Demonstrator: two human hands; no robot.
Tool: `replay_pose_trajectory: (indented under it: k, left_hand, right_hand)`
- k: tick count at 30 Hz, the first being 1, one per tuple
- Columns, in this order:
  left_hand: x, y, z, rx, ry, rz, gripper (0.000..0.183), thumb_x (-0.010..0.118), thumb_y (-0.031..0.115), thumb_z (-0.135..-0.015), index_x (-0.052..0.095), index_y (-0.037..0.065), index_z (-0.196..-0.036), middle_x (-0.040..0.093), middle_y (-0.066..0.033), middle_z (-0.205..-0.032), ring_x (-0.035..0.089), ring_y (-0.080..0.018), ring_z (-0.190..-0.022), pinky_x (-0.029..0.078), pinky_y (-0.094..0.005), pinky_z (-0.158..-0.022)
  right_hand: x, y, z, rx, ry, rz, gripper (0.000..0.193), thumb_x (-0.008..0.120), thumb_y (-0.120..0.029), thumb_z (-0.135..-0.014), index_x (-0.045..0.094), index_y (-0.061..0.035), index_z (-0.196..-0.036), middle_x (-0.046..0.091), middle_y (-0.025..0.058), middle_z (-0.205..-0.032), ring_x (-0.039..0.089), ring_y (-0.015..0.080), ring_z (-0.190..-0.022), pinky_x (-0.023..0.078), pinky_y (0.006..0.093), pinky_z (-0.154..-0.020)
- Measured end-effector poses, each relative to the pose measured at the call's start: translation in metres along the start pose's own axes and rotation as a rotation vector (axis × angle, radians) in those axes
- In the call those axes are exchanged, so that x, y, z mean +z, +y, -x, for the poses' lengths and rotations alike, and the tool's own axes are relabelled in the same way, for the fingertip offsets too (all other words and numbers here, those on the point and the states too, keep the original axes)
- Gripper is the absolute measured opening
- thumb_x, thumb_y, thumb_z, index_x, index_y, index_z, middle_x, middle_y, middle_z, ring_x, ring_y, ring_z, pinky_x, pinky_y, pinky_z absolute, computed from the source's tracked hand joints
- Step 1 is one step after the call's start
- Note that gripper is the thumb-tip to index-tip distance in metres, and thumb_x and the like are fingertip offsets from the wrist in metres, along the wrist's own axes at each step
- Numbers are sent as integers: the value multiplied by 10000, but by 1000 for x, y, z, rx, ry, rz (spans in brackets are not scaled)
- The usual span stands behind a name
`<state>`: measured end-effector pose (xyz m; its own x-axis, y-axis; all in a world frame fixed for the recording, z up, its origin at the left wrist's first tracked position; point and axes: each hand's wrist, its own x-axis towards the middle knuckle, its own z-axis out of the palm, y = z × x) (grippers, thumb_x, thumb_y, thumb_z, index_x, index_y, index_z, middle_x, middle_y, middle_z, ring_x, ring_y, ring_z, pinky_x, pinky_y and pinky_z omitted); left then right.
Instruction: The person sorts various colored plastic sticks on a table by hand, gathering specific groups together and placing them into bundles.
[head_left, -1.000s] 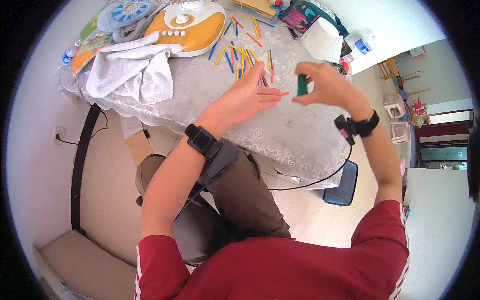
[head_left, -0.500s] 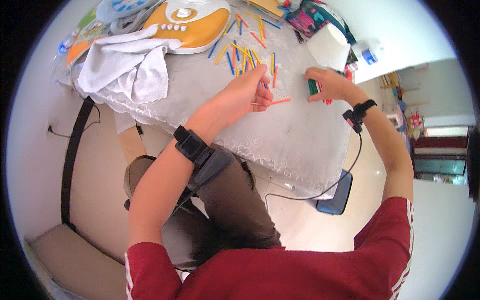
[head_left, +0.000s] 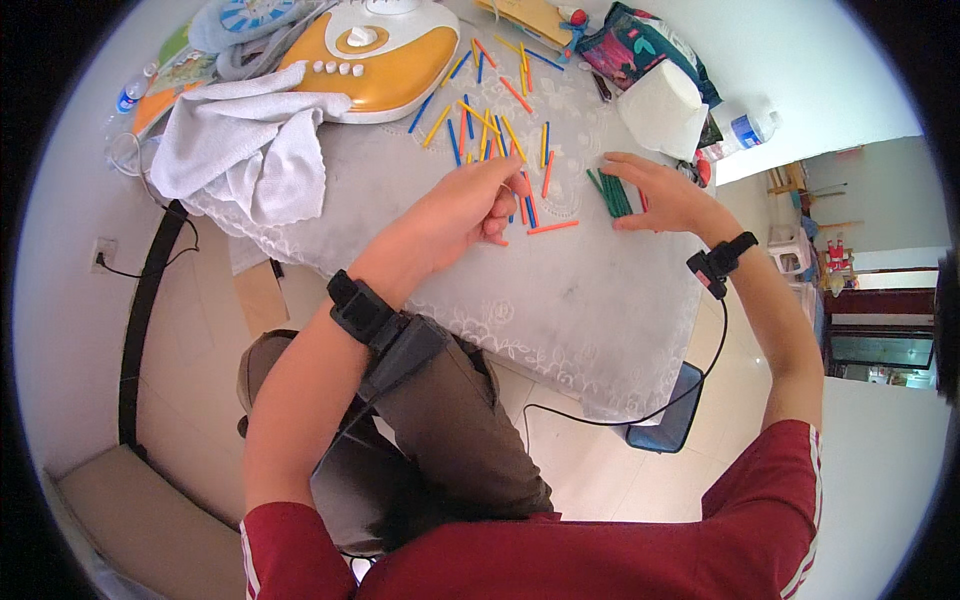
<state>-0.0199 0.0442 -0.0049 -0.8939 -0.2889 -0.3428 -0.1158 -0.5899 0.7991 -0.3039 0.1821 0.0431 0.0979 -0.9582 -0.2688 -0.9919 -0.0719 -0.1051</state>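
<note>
On the lace tablecloth lie several thin counting sticks in blue, yellow and orange. My left hand is over the near end of this loose pile, fingers curled in; what they hold, if anything, is hidden. Just right of its fingertips lies an orange stick, and an orange tip shows under the hand. My right hand arches with thumb and fingers spread around a bundle of green sticks. A little red shows beneath its palm, mostly covered.
At the back left stand a yellow-and-white appliance and a crumpled white cloth. A white paper roll, a dark patterned bag and a plastic bottle are at the back right. A cable hangs from my right wrist.
My left hand has drawn back slightly left and nearer, its fingers curling; the orange stick lies apart from it. My right hand has spread wider, showing more of the green sticks.
</note>
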Motion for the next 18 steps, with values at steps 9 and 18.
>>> replay_pose_trajectory:
  k: [9, 18]
  left_hand:
    - [-15, 14, 16, 106, 114, -32, 270, 515, 306, -954, 537, 77, -812, 394, 44, -640, 369, -83, -571, 351, -241, -553]
    - [-17, 24, 30, 248, 29, -156, 201, 554, 211, -897, 566, 59, -766, 494, 23, -687, 434, -86, -625, 374, -229, -592]
  right_hand:
    - [23, -49, 11, -69, 331, -123, 362, 674, -143, -810, 556, -56, -1141, 516, 147, -1182, 514, 334, -1116, 432, 387, -956]
    - [40, -85, -9, -157, 198, -85, 146, 615, -112, -854, 604, -12, -960, 550, 137, -923, 566, 316, -925, 475, 370, -803]
